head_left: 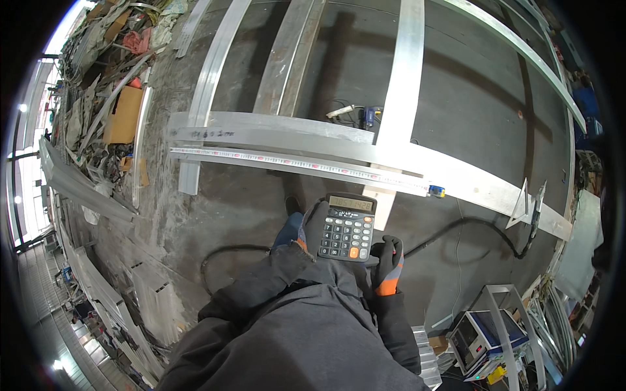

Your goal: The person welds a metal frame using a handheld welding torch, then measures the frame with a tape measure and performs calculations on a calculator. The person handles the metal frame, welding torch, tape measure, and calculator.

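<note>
My left hand (314,225), in a dark glove with an orange cuff, grips the left edge of a black calculator (347,228). The calculator lies face up in front of my body, digits lit on its display and one large orange key at the bottom. Close to its lower right corner is my right hand (389,259), also gloved, its fingers curled; whatever they may hold is hidden. Beyond both hands, a tape measure (437,191) with a blue case has its blade (293,163) drawn out along a flat metal bar (274,132).
Long metal profiles (403,72) run away from me across the bar. A dark cable (469,221) curves over the floor at right. Scrap and cardboard (122,116) pile up at far left. A boxy machine (479,342) stands at lower right beside a metal frame.
</note>
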Tool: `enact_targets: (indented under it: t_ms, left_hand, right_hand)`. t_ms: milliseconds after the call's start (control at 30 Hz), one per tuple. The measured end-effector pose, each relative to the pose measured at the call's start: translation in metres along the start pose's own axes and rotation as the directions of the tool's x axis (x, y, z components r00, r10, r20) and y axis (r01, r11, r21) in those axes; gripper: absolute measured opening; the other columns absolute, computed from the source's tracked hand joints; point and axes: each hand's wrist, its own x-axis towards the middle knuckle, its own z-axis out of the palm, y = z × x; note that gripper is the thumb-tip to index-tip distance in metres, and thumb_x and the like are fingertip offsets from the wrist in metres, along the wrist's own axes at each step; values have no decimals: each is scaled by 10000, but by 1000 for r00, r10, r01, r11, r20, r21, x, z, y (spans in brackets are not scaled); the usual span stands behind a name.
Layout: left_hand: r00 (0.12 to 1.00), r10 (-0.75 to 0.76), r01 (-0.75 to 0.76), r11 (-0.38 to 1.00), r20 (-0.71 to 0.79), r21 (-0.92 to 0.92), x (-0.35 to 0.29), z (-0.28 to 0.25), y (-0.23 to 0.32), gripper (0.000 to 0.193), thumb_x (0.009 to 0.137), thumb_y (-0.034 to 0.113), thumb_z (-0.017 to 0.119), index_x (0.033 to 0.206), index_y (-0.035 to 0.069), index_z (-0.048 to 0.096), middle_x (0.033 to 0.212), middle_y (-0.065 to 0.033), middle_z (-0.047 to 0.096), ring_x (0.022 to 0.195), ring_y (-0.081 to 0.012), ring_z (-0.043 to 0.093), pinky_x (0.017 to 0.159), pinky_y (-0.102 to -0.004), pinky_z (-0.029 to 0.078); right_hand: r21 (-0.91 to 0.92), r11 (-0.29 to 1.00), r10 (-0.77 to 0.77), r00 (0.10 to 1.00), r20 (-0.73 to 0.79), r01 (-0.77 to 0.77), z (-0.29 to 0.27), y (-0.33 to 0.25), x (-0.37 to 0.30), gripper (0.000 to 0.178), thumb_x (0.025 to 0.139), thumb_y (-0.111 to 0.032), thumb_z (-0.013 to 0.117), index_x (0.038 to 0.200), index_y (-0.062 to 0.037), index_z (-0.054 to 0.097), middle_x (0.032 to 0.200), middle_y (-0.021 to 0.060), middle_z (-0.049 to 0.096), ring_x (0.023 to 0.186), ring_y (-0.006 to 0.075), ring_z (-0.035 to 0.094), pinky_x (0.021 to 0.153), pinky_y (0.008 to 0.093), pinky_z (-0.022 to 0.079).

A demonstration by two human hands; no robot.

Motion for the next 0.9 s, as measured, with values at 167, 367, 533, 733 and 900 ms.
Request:
enact_targets:
  t_ms: [167,367,533,733,900]
  left_hand:
    - [995,-97,98,993,24,-60,-35,-38,45,296,1095,329,579,1274,107,658,1095,-36,742,914,-144,732,761,-323,637]
    - [999,-39,40,975,8,-218,-92,-155,110,385,1079,335,585,1364,80,627,1218,-93,737,1001,-199,748,826,-373,648]
    - [1000,27,-25,919,-1,-393,-140,-259,165,460,1089,367,549,1421,51,590,1278,-126,719,1064,-234,739,883,-407,643]
    - [979,198,-180,943,38,-279,-193,-318,244,506,1095,391,523,1449,33,565,1312,-147,704,1103,-255,730,916,-425,636]
    - [997,54,-3,775,61,-632,-190,-375,296,576,1111,432,448,1488,2,522,1355,-181,680,1159,-292,712,961,-453,622]
  right_hand:
    - [-53,996,70,997,23,-68,45,50,-14,314,1088,-283,514,1209,-5,596,841,131,700,777,202,664,735,350,538]
    - [-211,971,133,988,83,-113,144,130,-30,421,1100,-369,461,1202,-19,670,753,88,661,695,166,615,682,338,519]
    - [-169,977,156,975,161,-128,246,190,-45,390,1064,-360,552,1036,0,697,723,59,649,624,145,584,601,322,484]
    - [-329,943,116,970,212,-41,347,168,-63,271,1026,-245,595,968,1,693,603,40,559,531,136,532,515,304,416]
    - [-478,878,186,949,256,-43,441,169,-57,283,1023,-245,591,955,11,694,601,30,541,529,129,505,514,309,382]
